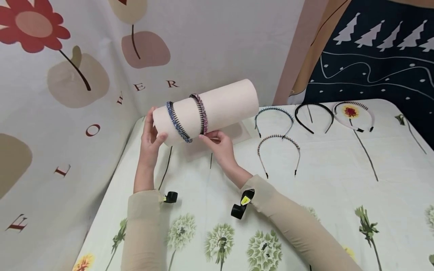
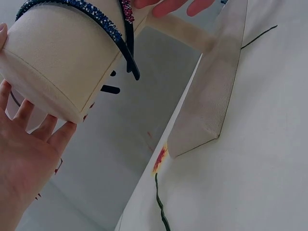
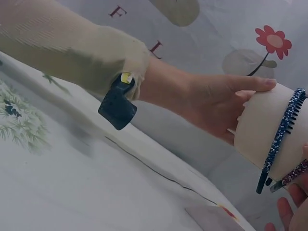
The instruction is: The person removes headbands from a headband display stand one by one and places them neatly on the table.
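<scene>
A cream headband display roll lies slantwise above the table, its right end higher. My left hand grips its left end, thumb in front and fingers round the far side. Two glittery toothed headbands sit around the roll: a blue headband near the left end and a pink headband nearer the middle. With thumb and forefinger my right hand pinches the lower end of the pink headband. In the left wrist view the blue headband's dark tip hangs free below the roll.
A flat beige base with a post stands under the roll. To the right on the flowered tablecloth lie a blue headband, a black headband, a pale headband and a beaded headband. Printed cloth walls stand behind and left.
</scene>
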